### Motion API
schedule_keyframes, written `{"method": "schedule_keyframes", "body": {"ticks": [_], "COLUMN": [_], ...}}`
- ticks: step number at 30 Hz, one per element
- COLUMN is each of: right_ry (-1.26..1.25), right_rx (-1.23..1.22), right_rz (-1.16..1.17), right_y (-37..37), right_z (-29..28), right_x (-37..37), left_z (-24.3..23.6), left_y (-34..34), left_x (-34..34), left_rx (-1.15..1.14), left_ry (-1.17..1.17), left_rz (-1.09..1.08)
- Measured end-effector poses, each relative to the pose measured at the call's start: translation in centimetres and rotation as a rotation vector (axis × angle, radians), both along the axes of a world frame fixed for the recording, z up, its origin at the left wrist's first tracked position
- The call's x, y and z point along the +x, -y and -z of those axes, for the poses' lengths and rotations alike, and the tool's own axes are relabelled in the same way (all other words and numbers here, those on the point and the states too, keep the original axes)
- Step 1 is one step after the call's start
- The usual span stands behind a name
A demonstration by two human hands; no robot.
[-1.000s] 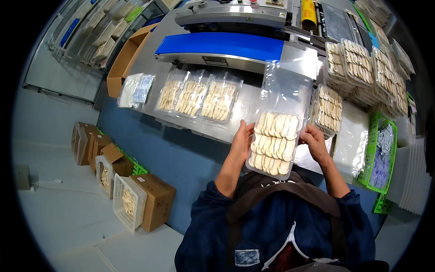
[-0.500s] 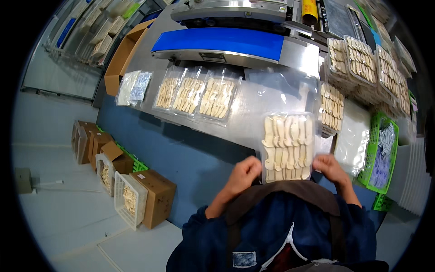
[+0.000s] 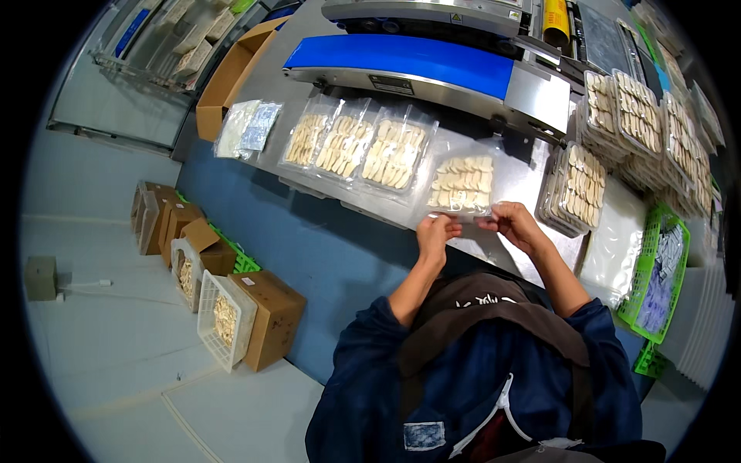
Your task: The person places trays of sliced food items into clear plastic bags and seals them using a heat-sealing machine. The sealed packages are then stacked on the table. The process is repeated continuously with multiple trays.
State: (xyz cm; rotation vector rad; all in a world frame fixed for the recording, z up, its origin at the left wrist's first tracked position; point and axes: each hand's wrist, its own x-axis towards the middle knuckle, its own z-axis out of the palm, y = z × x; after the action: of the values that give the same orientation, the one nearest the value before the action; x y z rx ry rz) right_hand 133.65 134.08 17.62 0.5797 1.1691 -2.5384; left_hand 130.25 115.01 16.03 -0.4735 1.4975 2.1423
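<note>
A clear bag with a tray of rows of pale wooden spoons (image 3: 461,181) lies on the steel table, just right of three similar bagged trays (image 3: 394,147). My left hand (image 3: 437,235) is closed on the bag's near edge at its left, fingers curled there. At the near right corner, my right hand (image 3: 515,224) pinches the same bag, thumb and fingers on the film. More loaded trays (image 3: 571,189) are stacked right beside it.
A sealing machine with a blue belt (image 3: 401,58) spans the back. Flat bags (image 3: 258,127) and an open carton (image 3: 220,104) lie left, tall tray stacks (image 3: 679,162) right. A green basket (image 3: 652,285) stands at right; cartons and white baskets (image 3: 228,316) sit below left.
The bagged tray I held near my body has moved forward onto the table, in line with the other three. Both hands have followed it forward, still at its near edge.
</note>
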Motion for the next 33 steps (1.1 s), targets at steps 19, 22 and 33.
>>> {"method": "schedule_keyframes", "body": {"ticks": [19,22,33], "right_ry": [0.134,0.092,-0.112], "right_rx": [0.346,0.347,0.183], "right_rz": [0.373,0.228,0.316], "right_y": [-1.3,-4.9,-6.0], "right_z": [0.0,-2.1,-6.2], "right_x": [7.0,10.4,16.3], "left_z": [5.0,1.9,-1.3], "left_y": [1.3,1.0,-3.5], "left_x": [2.0,-2.7,-1.7], "left_rx": [-0.557,-0.521,0.378], "left_ry": [-0.607,-0.51,0.299], "left_rz": [0.446,0.323,0.657]}}
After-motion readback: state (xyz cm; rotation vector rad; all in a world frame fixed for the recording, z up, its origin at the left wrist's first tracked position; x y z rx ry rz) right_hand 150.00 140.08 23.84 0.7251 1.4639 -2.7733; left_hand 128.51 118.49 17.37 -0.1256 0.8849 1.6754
